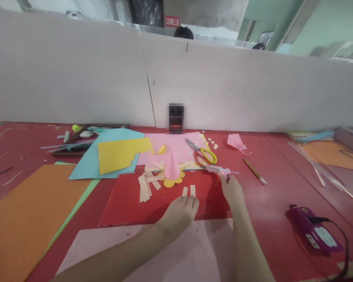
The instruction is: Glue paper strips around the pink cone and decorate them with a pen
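Near the centre of the frame, a pink cone [171,168] stands on a yellow scalloped piece [169,183], over the red board's [120,203] far edge. Your right hand [231,188] grasps one glue gun [219,170] by that board's right side; red tabletop [270,211] spans from your forearm to one purple device [314,231], lower right. One white partition [76,78] bounds the far side. Your left hand [182,208] is at two cream strips [193,191]; I cannot tell whether it pinches them. Beyond lies one pair of scissors [199,149].
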A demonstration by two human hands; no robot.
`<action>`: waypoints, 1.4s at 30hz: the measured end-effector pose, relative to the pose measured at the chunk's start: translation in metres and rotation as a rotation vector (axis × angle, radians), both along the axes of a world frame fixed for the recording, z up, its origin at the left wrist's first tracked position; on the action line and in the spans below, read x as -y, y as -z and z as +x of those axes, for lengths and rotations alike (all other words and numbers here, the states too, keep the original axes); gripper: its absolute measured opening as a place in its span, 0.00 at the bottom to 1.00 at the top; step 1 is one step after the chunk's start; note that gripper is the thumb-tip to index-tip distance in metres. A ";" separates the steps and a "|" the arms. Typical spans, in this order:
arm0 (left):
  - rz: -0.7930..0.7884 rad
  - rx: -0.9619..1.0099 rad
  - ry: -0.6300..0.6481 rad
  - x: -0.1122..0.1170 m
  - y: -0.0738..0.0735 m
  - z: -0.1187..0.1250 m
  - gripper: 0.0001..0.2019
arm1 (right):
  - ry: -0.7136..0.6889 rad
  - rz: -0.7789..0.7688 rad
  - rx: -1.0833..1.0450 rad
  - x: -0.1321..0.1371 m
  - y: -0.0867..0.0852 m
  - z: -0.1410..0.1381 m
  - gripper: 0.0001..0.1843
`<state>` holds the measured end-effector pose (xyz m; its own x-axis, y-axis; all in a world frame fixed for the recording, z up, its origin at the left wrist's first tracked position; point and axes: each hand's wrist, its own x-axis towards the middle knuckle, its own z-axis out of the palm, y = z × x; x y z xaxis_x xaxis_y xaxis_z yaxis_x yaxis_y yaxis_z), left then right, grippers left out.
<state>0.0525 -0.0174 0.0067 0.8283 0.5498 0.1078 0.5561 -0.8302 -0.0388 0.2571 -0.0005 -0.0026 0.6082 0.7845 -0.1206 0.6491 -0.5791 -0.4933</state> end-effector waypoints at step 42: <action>-0.707 0.806 -0.296 -0.111 -0.004 -0.064 0.27 | -0.092 0.252 -0.232 0.002 -0.002 -0.025 0.24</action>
<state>-0.0120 0.0938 0.0112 0.4827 0.8646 0.1393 0.3856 -0.3526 0.8526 0.2322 -0.0026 -0.0002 0.5127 0.8575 -0.0433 0.5465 -0.3649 -0.7538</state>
